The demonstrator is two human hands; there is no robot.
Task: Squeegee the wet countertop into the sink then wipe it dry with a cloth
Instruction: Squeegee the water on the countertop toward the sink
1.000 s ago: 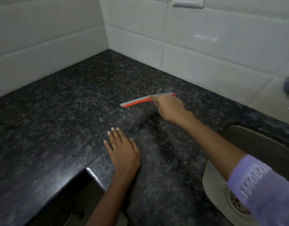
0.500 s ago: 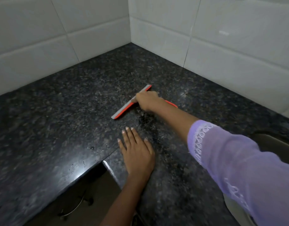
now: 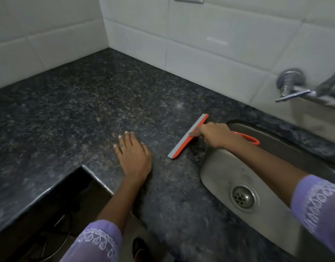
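Observation:
An orange squeegee (image 3: 183, 140) with a grey blade rests its edge on the dark speckled granite countertop (image 3: 77, 110), just left of the steel sink (image 3: 229, 171). My right hand (image 3: 214, 135) grips its handle, whose orange loop sticks out behind the wrist over the sink. My left hand (image 3: 133, 157) lies flat on the counter with fingers spread, left of the blade and apart from it. No cloth is in view.
White tiled walls (image 3: 210, 44) meet in the far corner. A metal tap (image 3: 295, 87) juts from the wall above the sink at the right. The sink drain (image 3: 243, 198) is at lower right. The counter's inner corner edge (image 3: 87, 169) drops to a dark gap.
My right hand has drawn the squeegee from near the far corner across the counter to the sink's left rim. The view swung right, showing sink and tap. My left hand stayed flat.

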